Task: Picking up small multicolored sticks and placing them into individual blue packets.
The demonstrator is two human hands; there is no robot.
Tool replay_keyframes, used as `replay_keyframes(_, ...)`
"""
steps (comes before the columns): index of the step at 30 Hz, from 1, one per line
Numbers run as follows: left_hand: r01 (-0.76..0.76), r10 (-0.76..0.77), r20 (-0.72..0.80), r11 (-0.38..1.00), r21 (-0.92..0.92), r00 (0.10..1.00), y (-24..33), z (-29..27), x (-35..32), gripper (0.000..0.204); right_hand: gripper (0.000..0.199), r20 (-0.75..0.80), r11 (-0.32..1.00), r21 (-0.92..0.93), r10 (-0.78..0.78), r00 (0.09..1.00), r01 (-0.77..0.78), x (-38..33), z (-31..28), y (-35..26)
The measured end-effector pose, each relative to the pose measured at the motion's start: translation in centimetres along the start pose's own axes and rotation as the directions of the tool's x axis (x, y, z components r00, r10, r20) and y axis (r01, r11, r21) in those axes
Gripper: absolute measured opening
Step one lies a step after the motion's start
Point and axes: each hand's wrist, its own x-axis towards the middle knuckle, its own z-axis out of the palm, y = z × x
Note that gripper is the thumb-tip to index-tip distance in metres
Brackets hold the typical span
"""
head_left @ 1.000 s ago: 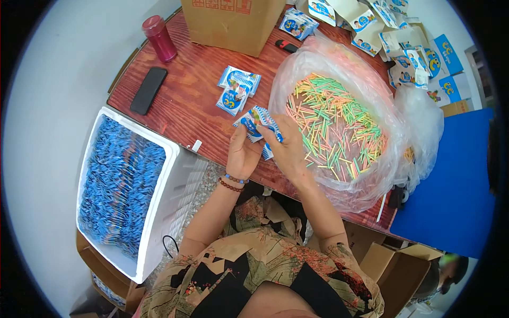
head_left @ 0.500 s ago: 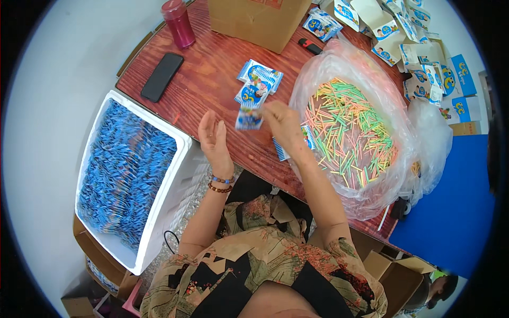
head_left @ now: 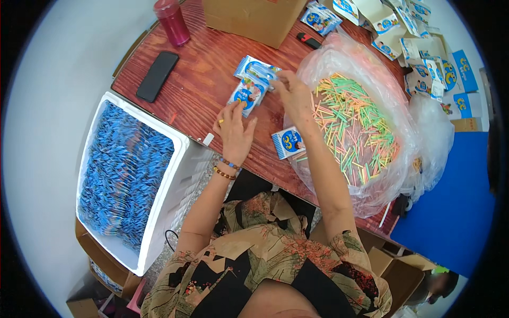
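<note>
Small blue-and-white packets [head_left: 248, 93] lie overlapping on the reddish wooden table [head_left: 204, 69]. My left hand [head_left: 233, 135] touches the near end of this pile with its fingers stretched out and slightly apart. A ring is on one finger, and beaded bracelets circle the wrist. At the pile's far right, my right hand [head_left: 296, 98] pinches the end of a packet [head_left: 263, 71], slightly blurred. Another blue-and-white packet [head_left: 289, 142] lies apart, below my right hand and beside a clear plastic bag [head_left: 310, 172]. That bag holds many thin pastel sticks [head_left: 360, 124] in green, yellow and pink.
At left stands a white foam box [head_left: 183, 146] packed with blue packets [head_left: 127, 175]. A black phone [head_left: 157, 77], a pink-red bottle [head_left: 173, 24], a cardboard box [head_left: 254, 21] and a red-black cutter [head_left: 308, 40] are on the table. Open printed cartons [head_left: 389, 32] crowd the far right.
My right hand has carried a packet up from near my left hand onto the pile's far end. My left hand has moved right and lowered its fingers onto the pile's near end.
</note>
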Motion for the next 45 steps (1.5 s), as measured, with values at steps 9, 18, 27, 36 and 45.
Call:
replay_keyframes(9,-0.032,0.039,0.17,0.999,-0.044,0.985,2.9,0.8,-1.6,0.034,0.031,0.273,0.958,-0.285,0.043,0.961,0.038,-6.5,-9.9,2.2)
replay_keyframes(18,-0.165,0.16,0.217,0.986,0.004,0.963,3.0,2.5,-1.5,0.027,0.034,0.286,0.96,-0.271,0.014,0.958,0.067,-7.2,-9.4,3.1)
replay_keyframes(27,-0.224,0.226,0.053,0.973,-0.049,0.973,3.7,1.7,-1.6,0.019,0.017,0.322,0.943,0.229,0.159,0.933,-0.24,-7.7,-9.6,2.4)
replay_keyframes(36,0.463,-0.154,0.446,0.46,-0.758,0.882,5.1,0.5,-1.7,0.012,0.008,0.379,0.733,0.581,0.143,0.914,-0.355,-8.9,-9.1,1.3)
replay_keyframes(45,0.486,-0.28,0.41,0.309,-0.818,0.868,5.2,1.2,-3.5,0.011,0.011,0.302,0.758,0.553,0.204,0.931,-0.346,-11.4,-7.5,1.2)
